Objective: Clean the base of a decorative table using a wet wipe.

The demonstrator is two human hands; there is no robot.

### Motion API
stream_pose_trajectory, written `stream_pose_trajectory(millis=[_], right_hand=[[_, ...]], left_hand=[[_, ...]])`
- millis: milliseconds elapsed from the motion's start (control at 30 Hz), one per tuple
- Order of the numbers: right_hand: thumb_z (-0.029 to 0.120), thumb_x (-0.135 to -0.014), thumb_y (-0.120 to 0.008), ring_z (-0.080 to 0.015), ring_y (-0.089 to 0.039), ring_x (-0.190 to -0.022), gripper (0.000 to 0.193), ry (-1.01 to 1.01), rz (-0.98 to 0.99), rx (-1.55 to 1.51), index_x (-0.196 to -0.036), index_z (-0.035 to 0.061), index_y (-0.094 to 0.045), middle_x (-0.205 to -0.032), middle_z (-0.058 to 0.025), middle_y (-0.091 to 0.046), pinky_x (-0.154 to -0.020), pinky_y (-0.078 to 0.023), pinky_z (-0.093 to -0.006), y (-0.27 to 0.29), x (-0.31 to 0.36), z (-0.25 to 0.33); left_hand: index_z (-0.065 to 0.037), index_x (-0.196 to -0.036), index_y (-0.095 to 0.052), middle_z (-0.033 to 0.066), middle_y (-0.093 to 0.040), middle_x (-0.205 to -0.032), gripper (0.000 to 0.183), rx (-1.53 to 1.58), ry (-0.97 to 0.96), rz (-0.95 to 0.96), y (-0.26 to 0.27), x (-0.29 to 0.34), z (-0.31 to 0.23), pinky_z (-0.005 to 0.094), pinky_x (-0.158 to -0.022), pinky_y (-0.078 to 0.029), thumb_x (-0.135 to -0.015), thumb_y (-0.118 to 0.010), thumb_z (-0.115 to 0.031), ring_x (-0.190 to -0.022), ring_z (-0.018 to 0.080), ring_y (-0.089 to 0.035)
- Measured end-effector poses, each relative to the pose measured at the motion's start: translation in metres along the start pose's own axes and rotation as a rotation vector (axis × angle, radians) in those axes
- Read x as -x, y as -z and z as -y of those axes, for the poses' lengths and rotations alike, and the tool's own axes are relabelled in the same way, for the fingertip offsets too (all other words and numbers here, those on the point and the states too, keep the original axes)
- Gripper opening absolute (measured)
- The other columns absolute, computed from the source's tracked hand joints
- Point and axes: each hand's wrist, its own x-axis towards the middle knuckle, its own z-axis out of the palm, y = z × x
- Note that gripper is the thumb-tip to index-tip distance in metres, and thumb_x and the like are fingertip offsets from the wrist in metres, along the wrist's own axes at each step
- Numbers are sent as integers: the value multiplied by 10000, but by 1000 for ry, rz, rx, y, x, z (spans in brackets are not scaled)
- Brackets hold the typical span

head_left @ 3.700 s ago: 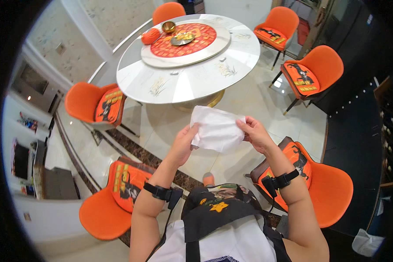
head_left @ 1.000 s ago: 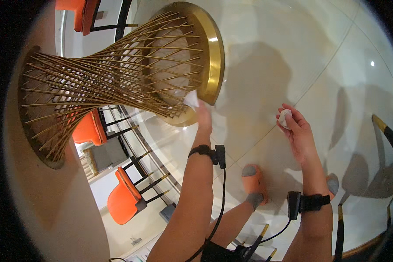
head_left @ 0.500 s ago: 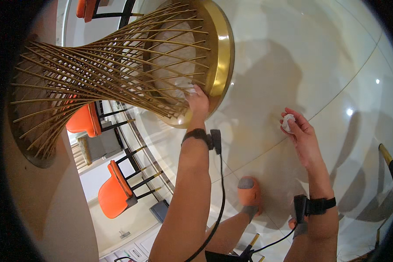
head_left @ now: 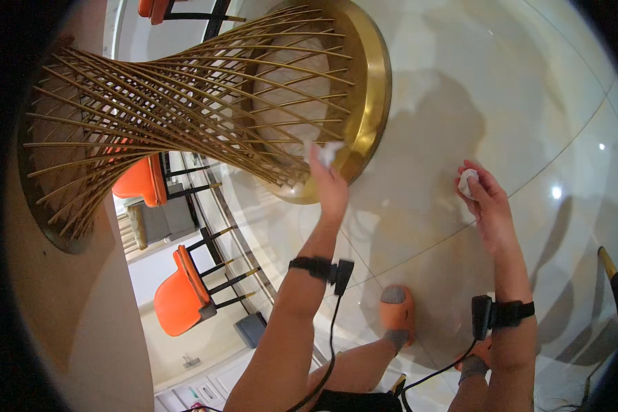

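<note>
My left hand (head_left: 332, 184) is closed on a white wipe (head_left: 329, 152), slightly blurred, beside the lower rods of a gold wire table base (head_left: 185, 103). The wipe is close to the base's round gold rim (head_left: 374, 89); whether it touches is hard to tell. Out over the floor on the right, my right hand (head_left: 487, 199) pinches a crumpled white tissue (head_left: 468, 182) between thumb and fingers. Black straps with small boxes and cables circle both my forearms.
Pale glossy tiles (head_left: 432, 261) make up the floor. Orange chairs (head_left: 182, 292) with black legs stand beyond the base on the left. The tabletop's underside (head_left: 103, 309) spans the left side. A black and gold leg (head_left: 614, 278) rises at the right edge.
My left hand has drawn back from the rods toward the gold rim, bringing the white wipe into fuller view. My right hand still holds its tissue, a little higher and further right.
</note>
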Motion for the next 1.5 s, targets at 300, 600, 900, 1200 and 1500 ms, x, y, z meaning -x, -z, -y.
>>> stream_pose_trajectory(millis=[300,600,900,1200,1500], right_hand=[[158,-921,-483,-115,-538,-977,307,108,117,69,-1206,43,-497,-1088,-20,-555,-907,-430,-285,-8,-22,34],[164,-921,-483,-104,-531,-977,302,91,73,31,-1203,58,-503,-1082,-9,-554,-909,-429,-292,10,-26,26],[172,-921,-487,-99,-531,-973,292,57,63,72,-1192,66,-512,-1081,1,-553,-910,-425,-280,3,-29,27],[159,-912,-501,-96,-533,-983,288,75,101,109,-1179,55,-520,-1100,-21,-555,-900,-427,-255,19,-29,26],[152,-912,-499,-59,-523,-917,277,76,-98,268,-1173,68,-540,-1006,16,-569,-804,-429,-213,51,-30,26]], left_hand=[[81,-1134,-494,274,-361,-1318,603,-844,-63,-1,-30,-32,9,480,-1081,-96,-906,-341,-456,-1298,357,-234],[73,-1259,-384,333,-431,-1213,577,-1117,-93,416,-30,-52,31,486,-1071,-109,-936,-262,-388,-1169,426,-377],[146,-1327,-71,311,-154,-1393,749,-487,-104,-17,-62,-31,-15,451,-1088,-94,-869,-462,-299,-1309,394,-168],[-61,-1414,-37,339,-238,-1341,658,-757,25,-23,-50,-86,-19,531,-1058,-57,-926,-281,-428,-1260,424,-272],[14,-1390,-95,253,-199,-1405,687,-282,-53,-49,-72,-21,-33,461,-1074,-139,-837,-488,-91,-1276,380,-254]])
